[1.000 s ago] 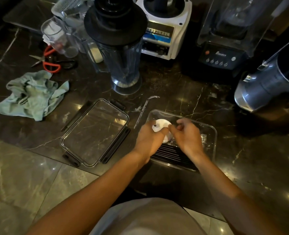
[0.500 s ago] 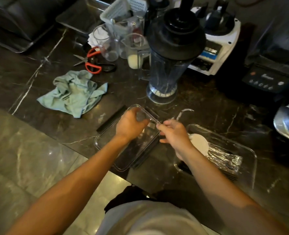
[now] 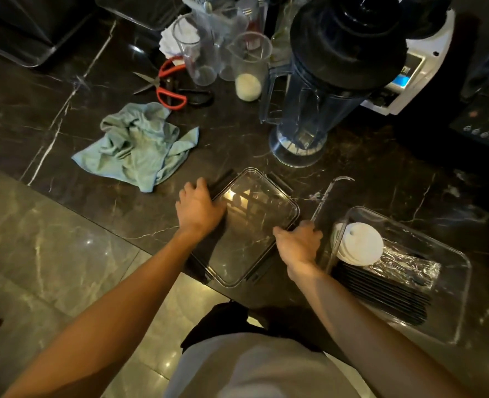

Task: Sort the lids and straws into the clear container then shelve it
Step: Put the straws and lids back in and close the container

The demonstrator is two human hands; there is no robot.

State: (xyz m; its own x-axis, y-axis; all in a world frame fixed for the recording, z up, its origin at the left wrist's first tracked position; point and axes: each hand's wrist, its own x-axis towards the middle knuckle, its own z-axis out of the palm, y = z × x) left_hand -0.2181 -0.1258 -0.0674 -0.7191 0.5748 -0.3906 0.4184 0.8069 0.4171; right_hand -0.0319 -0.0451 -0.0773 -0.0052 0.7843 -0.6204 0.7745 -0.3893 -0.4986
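The clear container [image 3: 449, 285] sits at the right on the dark marble counter. Inside it lie white round lids [image 3: 358, 244], black straws [image 3: 381, 294] and a foil-wrapped bundle [image 3: 406, 268]. Left of it lies the container's clear cover [image 3: 251, 225] with black clips, flat on the counter. My left hand [image 3: 198, 209] grips the cover's left edge. My right hand [image 3: 299, 244] grips its right edge, close beside the container's left wall.
A crumpled green cloth [image 3: 135, 145] lies to the left, with red-handled scissors [image 3: 165, 86] behind it. Measuring cups [image 3: 249, 64] and a blender jar [image 3: 317, 110] stand behind the cover; blender bases are at the back right. A clear strip [image 3: 327, 193] lies beside the cover. The counter edge runs near my body.
Both hands left the lids in the container and moved left to the clear cover, now holding its two side edges. The view swung left.
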